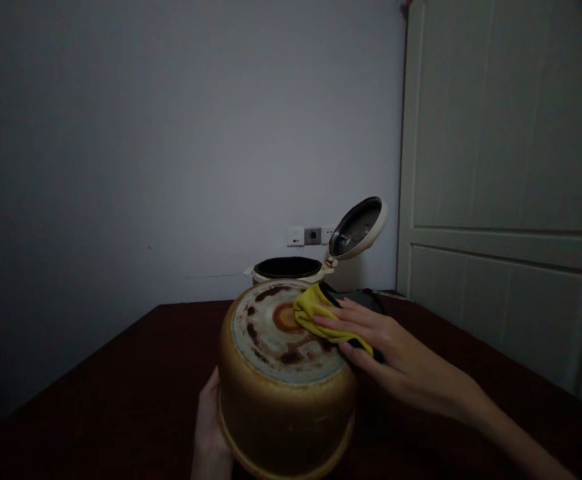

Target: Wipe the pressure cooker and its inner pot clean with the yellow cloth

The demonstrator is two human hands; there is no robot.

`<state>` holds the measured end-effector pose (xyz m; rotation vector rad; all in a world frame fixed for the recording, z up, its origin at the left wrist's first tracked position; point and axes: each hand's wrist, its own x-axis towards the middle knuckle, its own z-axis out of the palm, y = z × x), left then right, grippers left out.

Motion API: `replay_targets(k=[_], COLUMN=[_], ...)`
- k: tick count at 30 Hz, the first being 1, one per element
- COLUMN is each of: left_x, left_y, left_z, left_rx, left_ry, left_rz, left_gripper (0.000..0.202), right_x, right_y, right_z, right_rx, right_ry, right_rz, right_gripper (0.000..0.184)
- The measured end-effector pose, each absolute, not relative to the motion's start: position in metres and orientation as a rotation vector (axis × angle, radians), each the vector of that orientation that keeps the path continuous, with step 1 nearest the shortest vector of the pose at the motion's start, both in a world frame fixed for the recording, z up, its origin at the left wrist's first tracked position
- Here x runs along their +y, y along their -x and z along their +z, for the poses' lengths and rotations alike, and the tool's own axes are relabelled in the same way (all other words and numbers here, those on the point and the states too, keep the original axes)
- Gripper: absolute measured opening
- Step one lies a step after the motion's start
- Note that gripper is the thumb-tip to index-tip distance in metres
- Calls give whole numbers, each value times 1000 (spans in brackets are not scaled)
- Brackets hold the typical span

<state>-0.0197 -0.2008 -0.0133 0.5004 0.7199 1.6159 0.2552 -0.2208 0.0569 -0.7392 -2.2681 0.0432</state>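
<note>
A gold-coloured rice cooker inner pot (pixel 283 400) is held tilted with its scorched, rust-stained base (pixel 275 333) facing up and toward me. My left hand (pixel 211 427) grips the pot from below on its left side, with only part of the hand showing. My right hand (pixel 395 350) lies flat on a crumpled yellow cloth (pixel 321 317), pressing it against the upper right of the base. Behind the pot stands the white rice cooker body (pixel 287 270), with its black interior showing and its hinged lid (pixel 357 228) standing open.
The pot is held over a dark red table (pixel 121 380). A dark soft item (pixel 363 300) lies behind my right hand. White wall sockets (pixel 308 235) sit on the wall behind the cooker. A white panelled door (pixel 501 200) stands at the right.
</note>
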Motion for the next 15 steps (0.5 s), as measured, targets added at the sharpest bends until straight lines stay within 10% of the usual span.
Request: replay_targets(k=[15], left_x=[-181], left_y=[-10], left_z=[-38], left_rx=[312], left_ry=[-444], left_rz=[1317], left_gripper=[40], right_x=[-210], right_y=[-190], right_z=[101], right_rx=[-2585], right_ry=[486], right_rz=[74], right_gripper=[57])
